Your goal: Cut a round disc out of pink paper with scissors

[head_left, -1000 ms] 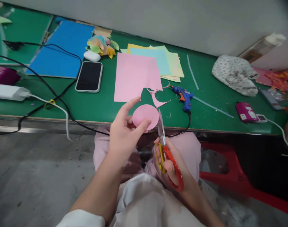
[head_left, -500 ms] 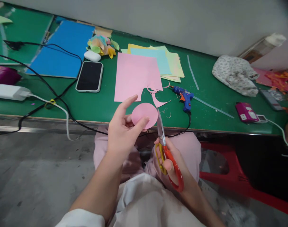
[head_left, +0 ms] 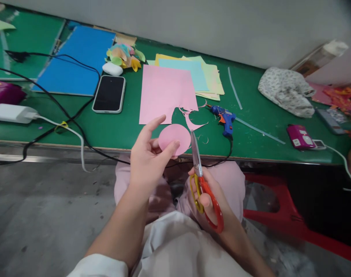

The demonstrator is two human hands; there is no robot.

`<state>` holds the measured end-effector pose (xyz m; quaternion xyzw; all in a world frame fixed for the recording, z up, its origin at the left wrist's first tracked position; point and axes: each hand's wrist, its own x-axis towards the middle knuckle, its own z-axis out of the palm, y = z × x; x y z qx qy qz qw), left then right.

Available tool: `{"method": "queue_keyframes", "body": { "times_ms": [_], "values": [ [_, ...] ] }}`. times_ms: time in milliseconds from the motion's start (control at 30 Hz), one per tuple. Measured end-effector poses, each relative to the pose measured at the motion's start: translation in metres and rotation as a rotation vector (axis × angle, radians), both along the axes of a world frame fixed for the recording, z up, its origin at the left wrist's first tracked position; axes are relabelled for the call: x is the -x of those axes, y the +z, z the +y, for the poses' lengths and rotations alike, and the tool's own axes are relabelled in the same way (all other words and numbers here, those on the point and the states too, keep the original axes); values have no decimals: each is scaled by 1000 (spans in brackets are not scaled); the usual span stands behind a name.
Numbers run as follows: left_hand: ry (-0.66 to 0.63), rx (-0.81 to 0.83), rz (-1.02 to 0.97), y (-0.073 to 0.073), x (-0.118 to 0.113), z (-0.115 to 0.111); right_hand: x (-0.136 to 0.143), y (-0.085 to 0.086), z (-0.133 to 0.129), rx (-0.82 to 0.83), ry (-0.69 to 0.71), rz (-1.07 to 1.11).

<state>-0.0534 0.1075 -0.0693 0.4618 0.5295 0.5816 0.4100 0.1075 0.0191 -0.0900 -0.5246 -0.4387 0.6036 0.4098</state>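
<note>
Between thumb and fingers, my left hand (head_left: 149, 154) pinches a round pink paper disc (head_left: 173, 136) above the table's front edge. My right hand (head_left: 213, 192) grips scissors (head_left: 198, 161) with one red and one yellow handle loop. Their blades look closed and point away from me, close beside the disc's right edge. Beyond the disc lies a pink sheet (head_left: 166, 88) with a curved cut at its lower right corner. Pink paper scraps (head_left: 192, 122) lie by that corner.
A blue glue gun (head_left: 227, 120) and clear glue sticks (head_left: 259, 130) are to the right. Coloured sheets (head_left: 213, 77) lie behind the pink one. On the left are a phone (head_left: 109, 94), a blue board (head_left: 74, 61) and black cables (head_left: 58, 100). A red stool (head_left: 282, 200) stands at right.
My left hand has shifted the pink paper disc slightly left and up. The scissors remain nearly in place, a small gap now showing between blades and disc.
</note>
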Motion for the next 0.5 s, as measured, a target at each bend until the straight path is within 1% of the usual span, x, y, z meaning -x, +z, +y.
{"method": "queue_keyframes", "body": {
  "times_ms": [133,233,300,367,500],
  "values": [
    [-11,16,-26,-2,-3,-1,7,17,-3,6,-45,14],
    [-14,40,-50,-4,-8,-2,11,23,-5,20,-60,0],
    [-3,56,-57,-4,-12,-3,12,21,-4,9,-60,-7],
    [13,85,-68,-3,-15,-4,10,14,-2,8,-55,-19],
    [49,126,-45,0,-19,-6,0,-6,4,-4,45,-37]
  ]
}}
